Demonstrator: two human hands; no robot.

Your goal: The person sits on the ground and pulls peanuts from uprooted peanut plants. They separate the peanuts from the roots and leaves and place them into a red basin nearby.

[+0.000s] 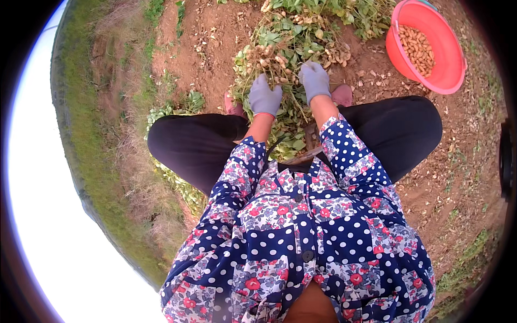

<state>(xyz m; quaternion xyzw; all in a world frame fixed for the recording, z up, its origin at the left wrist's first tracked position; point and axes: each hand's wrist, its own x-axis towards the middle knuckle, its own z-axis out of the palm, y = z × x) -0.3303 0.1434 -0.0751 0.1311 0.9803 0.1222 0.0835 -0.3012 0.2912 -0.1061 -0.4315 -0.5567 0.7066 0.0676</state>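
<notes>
Both of my hands wear light grey-purple gloves and are among uprooted peanut plants (288,36) lying on the soil. My left hand (265,97) is at the lower left of a cluster of peanut pods (264,58), its thumb and fingers spread a little around stems. My right hand (315,80) is to the right, its curled fingers against stems and roots near more pods (339,56). Whether either hand grips the stems firmly is hard to see. Leaves and stems hang down between my wrists.
A pink plastic bucket (448,52), partly filled with picked peanuts (416,48), stands at the upper right, beyond my right knee. My bent knees flank the plants, with pink shoes (342,95) beneath. Reddish soil (202,56) bears scattered bits; dry grass (137,161) lies to the left.
</notes>
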